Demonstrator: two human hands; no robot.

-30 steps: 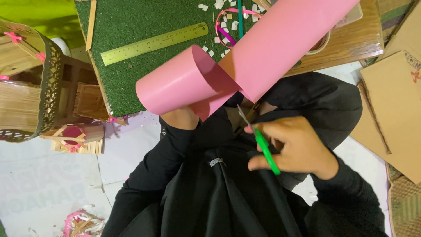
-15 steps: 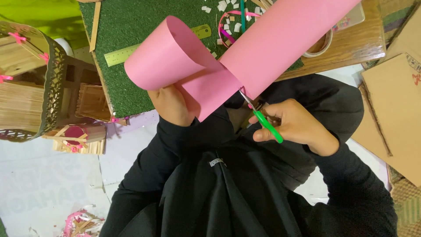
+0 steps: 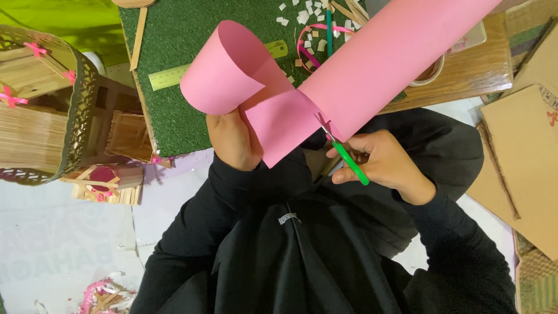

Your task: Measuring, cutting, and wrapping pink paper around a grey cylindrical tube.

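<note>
A large curled sheet of pink paper (image 3: 360, 70) crosses the upper middle of the frame, above a green turf mat (image 3: 174, 75). The left hand (image 3: 232, 142) has its fingers closed on the sheet's lower edge at centre. Right of it, the right hand (image 3: 381, 163) grips small green-handled scissors (image 3: 343, 151), blades touching the paper's edge. A yellow-green ruler (image 3: 174, 75) lies on the mat.

Green turf mat (image 3: 192, 70) carries a yellow-green ruler (image 3: 174, 74) and white paper scraps (image 3: 305, 17). Stick-built models (image 3: 40, 104) at left; brown cardboard sheet (image 3: 523, 157) at right.
</note>
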